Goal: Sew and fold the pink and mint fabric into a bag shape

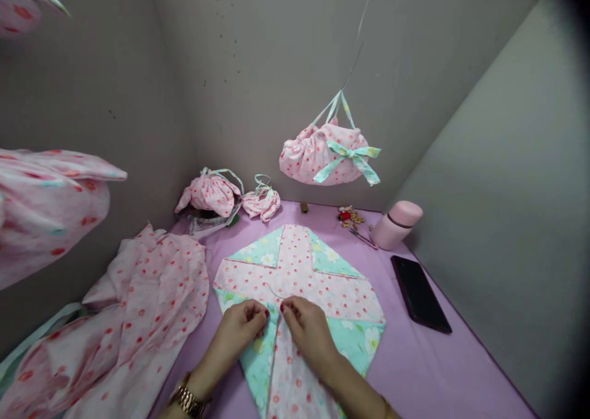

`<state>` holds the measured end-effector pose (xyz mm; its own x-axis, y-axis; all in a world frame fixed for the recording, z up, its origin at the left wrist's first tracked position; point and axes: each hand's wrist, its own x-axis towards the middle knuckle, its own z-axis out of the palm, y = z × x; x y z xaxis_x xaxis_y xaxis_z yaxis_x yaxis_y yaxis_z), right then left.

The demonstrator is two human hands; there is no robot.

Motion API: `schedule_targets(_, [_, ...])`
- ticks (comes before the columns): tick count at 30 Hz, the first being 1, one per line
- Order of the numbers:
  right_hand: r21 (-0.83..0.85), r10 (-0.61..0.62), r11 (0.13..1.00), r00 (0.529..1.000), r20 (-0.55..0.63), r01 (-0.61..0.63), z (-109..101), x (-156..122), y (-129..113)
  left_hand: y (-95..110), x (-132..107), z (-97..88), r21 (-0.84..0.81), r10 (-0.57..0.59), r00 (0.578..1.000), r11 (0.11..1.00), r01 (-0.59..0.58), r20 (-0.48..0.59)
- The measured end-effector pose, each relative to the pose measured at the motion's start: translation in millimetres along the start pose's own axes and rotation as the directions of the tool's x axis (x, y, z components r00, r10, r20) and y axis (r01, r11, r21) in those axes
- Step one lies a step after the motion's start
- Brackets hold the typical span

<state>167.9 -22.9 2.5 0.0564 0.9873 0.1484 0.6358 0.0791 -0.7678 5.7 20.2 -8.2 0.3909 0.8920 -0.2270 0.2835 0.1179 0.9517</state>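
On the purple cloth lies a folded fabric piece (295,284), pink with red dots and mint-green floral corner flaps. My left hand (239,333) is closed, its thumb and finger pinching the lower left mint flap (259,357) near its inner edge. Close beside it, my right hand (310,336) is also closed in a pinch at the flap's corner. A thin thread (273,290) curves up from these right fingertips over the dotted fabric. Whether a needle is between the fingers is too small to tell.
Dotted fabric (152,290) is heaped at left. A tied pouch (325,155) hangs above the back edge; bundled pouches (209,193) sit back left. Back right are thread snips (363,239), a red spool (344,216), a pink flask (397,225) and a black phone (420,293).
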Motion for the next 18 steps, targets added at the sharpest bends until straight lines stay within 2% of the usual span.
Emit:
schedule_targets(2, [0.047,0.048,0.998,0.997,0.068,-0.051,5.4,1.1,-3.3,1.2,-0.9,-0.5,0.007,0.009,1.000,1.000,-0.009,0.006])
schedule_targets(10, [0.338,0.135,0.923,0.978,0.156,-0.181,16.2,-4.2,-11.1,2.7,-1.8,-0.4,0.046,0.010,1.000,0.999,-0.009,-0.013])
schedule_targets(12, [0.360,0.152,0.911,0.974,0.165,-0.203,15.6,-5.4,-11.9,1.4,-1.0,0.1,0.050,0.002,1.000,0.999,-0.001,-0.018])
schedule_targets(18, [0.297,0.113,0.944,0.988,0.110,-0.141,17.6,-6.7,-12.4,-1.7,-0.8,0.5,0.064,-0.014,0.999,0.998,0.016,-0.030])
